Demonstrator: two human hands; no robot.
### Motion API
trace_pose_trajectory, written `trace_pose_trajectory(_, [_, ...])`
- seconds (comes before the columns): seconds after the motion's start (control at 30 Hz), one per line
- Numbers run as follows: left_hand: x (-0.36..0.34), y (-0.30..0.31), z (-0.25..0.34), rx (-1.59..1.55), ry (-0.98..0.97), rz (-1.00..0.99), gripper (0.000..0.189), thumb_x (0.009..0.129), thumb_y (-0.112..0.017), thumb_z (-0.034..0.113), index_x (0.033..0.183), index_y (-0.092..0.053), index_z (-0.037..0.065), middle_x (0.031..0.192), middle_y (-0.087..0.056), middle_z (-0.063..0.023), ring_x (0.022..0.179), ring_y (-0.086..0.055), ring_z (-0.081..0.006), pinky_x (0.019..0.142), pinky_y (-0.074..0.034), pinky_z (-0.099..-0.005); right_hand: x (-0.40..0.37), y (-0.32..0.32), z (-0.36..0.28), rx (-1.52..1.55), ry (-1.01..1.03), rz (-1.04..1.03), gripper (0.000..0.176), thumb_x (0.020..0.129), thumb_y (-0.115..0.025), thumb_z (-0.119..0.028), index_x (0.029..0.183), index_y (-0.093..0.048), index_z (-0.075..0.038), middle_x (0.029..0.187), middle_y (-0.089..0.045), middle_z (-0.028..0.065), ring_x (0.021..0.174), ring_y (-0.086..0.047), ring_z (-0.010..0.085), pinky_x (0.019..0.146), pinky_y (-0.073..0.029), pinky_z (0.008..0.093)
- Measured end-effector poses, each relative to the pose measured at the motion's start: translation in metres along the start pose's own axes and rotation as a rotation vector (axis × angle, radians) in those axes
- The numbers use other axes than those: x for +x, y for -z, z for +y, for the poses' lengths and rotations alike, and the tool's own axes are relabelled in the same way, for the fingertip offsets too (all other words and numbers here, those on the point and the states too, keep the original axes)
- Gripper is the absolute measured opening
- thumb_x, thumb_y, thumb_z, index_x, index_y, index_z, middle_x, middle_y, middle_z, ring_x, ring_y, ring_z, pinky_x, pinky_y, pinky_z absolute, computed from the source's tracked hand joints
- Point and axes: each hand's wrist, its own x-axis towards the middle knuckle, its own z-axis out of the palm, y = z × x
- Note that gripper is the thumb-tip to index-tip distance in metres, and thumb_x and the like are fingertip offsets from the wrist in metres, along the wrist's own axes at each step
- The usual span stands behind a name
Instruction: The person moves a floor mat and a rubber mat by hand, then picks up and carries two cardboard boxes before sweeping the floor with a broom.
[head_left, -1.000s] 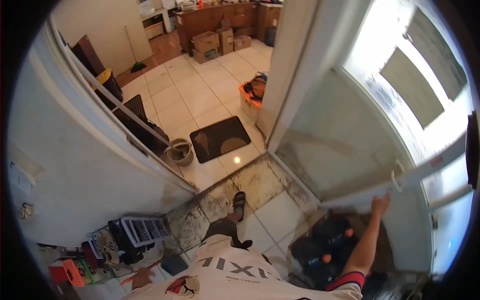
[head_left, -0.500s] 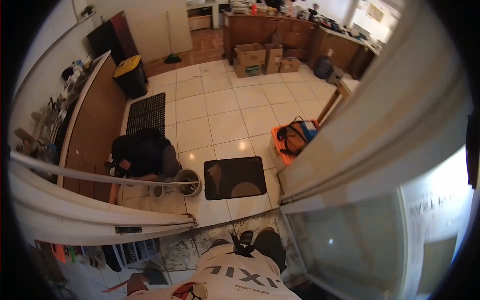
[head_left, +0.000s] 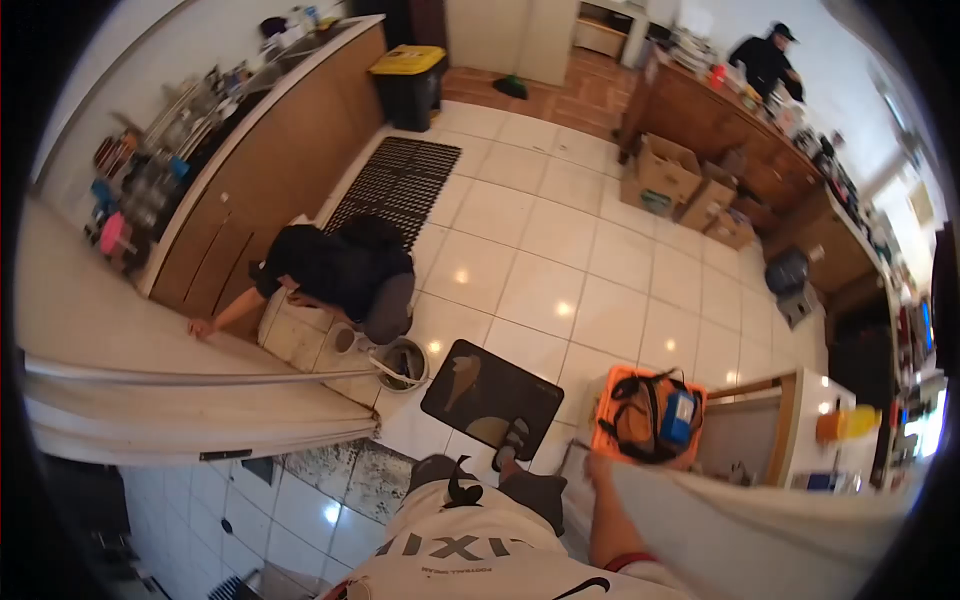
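My right hand (head_left: 597, 467) is against the edge of the white door frame (head_left: 680, 510) on my right side, with the arm stretched forward. Its fingers are too small and partly hidden to make out. My left hand is out of the picture. Ahead of me lies a dark doormat (head_left: 490, 395), and one of my feet (head_left: 514, 442) is on its near right corner. Just beyond my right hand stands an orange crate (head_left: 607, 405) holding a brown and black bag (head_left: 640, 415) with a blue item on it.
A crouching co-worker (head_left: 340, 270) is at the left cabinets (head_left: 240, 200), beside a bucket (head_left: 420, 370) and a smaller pot (head_left: 345, 338). Another person (head_left: 768, 65) stands behind the far counter (head_left: 700, 100). Cardboard boxes (head_left: 668, 165) and a yellow-lidded bin (head_left: 408, 85) stand on the floor.
My view has turned right and moved forward through the doorway. One foot has come onto the mat. My right hand has appeared at the frame; my left hand has left the view.
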Motion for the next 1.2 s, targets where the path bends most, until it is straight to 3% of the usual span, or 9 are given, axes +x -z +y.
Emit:
trace_pose_trajectory(0.1, [-0.039, -0.037, -0.003, -0.146, 0.076, 0.011, 0.056, 0.059, -0.068, 0.03, 0.103, -0.05, 0.0, 0.081, -0.057, -0.0205, 0.077, -0.054, -0.0374, 0.068, -0.044, -0.0422, 0.132, 0.078, -0.127, 0.246, 0.261, 0.085, 0.024, 0.082, -0.042, -0.021, 0.092, -0.052, -0.002, 0.064, -0.054, 0.0116, 0.051, -0.052, 0.0154, 0.04, -0.039, 0.028])
trace_pose_trajectory(0.13, [-0.05, -0.049, -0.002, -0.191, 0.1, 0.016, 0.056, 0.058, -0.068, 0.03, 0.102, -0.05, 0.0, 0.081, -0.057, -0.0205, 0.077, -0.054, -0.0374, 0.068, -0.044, -0.0421, 0.116, 0.107, -0.215, 0.577, 0.08, 0.049, 0.026, 0.083, -0.042, -0.021, 0.101, -0.05, -0.004, 0.069, -0.056, 0.0089, 0.052, -0.052, 0.0132, 0.037, -0.038, 0.025])
trace_pose_trajectory(0.33, [-0.119, -0.126, -0.013, -0.366, 0.319, 0.025, 0.056, 0.057, -0.069, 0.029, 0.101, -0.05, 0.0, 0.082, -0.056, -0.0208, 0.078, -0.054, -0.0378, 0.069, -0.044, -0.0416, 0.163, 0.054, -0.42, 0.571, 0.251, -0.398, 0.024, 0.081, -0.048, -0.015, 0.103, -0.049, -0.007, 0.076, -0.056, 0.0056, 0.055, -0.051, 0.0104, 0.04, -0.038, 0.0204])
trace_pose_trajectory(0.53, [-0.143, -0.204, 0.001, -0.388, 0.409, -0.037, 0.056, 0.056, -0.07, 0.029, 0.1, -0.051, -0.001, 0.083, -0.056, -0.0212, 0.08, -0.053, -0.0381, 0.071, -0.043, -0.041, 0.194, 0.003, -0.459, -0.098, 0.434, -0.672, 0.031, 0.081, -0.051, -0.029, 0.102, -0.052, -0.006, 0.081, -0.058, 0.0058, 0.063, -0.055, 0.0145, 0.051, -0.045, 0.0283])
trace_pose_trajectory(0.63, [-0.112, -0.233, 0.043, -0.211, 0.155, -0.076, 0.056, 0.056, -0.07, 0.029, 0.099, -0.051, -0.001, 0.083, -0.056, -0.0213, 0.081, -0.053, -0.0383, 0.072, -0.043, -0.0408, 0.233, 0.034, -0.431, -0.149, 0.228, -0.677, 0.03, 0.079, -0.051, -0.029, 0.099, -0.052, -0.006, 0.078, -0.057, 0.0069, 0.06, -0.054, 0.0158, 0.05, -0.044, 0.0308])
trace_pose_trajectory(0.73, [-0.038, -0.244, 0.141, 0.181, -0.502, 0.055, 0.056, 0.055, -0.07, 0.029, 0.099, -0.051, -0.001, 0.084, -0.056, -0.0215, 0.081, -0.052, -0.0384, 0.072, -0.043, -0.0405, 0.285, 0.082, -0.392, 0.034, -0.166, -0.58, 0.029, 0.08, -0.048, -0.026, 0.103, -0.047, -0.008, 0.083, -0.056, 0.0105, 0.065, -0.055, 0.0219, 0.052, -0.045, 0.0354])
trace_pose_trajectory(0.87, [0.029, -0.186, 0.403, -0.92, 0.035, -0.234, 0.039, 0.077, -0.055, 0.029, 0.106, -0.049, 0.004, 0.091, -0.056, -0.0136, 0.073, -0.059, -0.0259, 0.05, -0.049, -0.037, 0.34, 0.141, -0.367, 0.184, -0.392, -0.437, 0.036, 0.08, -0.047, -0.024, 0.11, -0.039, -0.005, 0.097, -0.052, 0.0172, 0.075, -0.055, 0.0305, 0.059, -0.046, 0.0417])
trace_pose_trajectory(1.03, [0.065, -0.107, 0.635, -0.858, -0.251, -0.272, 0.034, 0.082, -0.05, 0.031, 0.109, -0.046, 0.011, 0.086, -0.053, -0.0049, 0.069, -0.056, -0.0174, 0.056, -0.049, -0.0325, 0.402, 0.172, -0.371, 0.373, -0.516, -0.364, 0.027, 0.08, -0.047, -0.021, 0.1, -0.041, -0.004, 0.089, -0.052, 0.0177, 0.074, -0.055, 0.032, 0.062, -0.046, 0.0458])
trace_pose_trajectory(1.2, [0.078, -0.119, 0.77, -0.822, -0.223, -0.166, 0.033, 0.083, -0.049, 0.033, 0.109, -0.046, 0.012, 0.084, -0.053, -0.0035, 0.068, -0.055, -0.0151, 0.059, -0.049, -0.0322, 0.512, 0.21, -0.41, 0.471, -0.561, -0.66, 0.031, 0.076, -0.05, -0.022, 0.1, -0.042, -0.004, 0.09, -0.052, 0.0187, 0.076, -0.054, 0.0342, 0.064, -0.045, 0.0477])
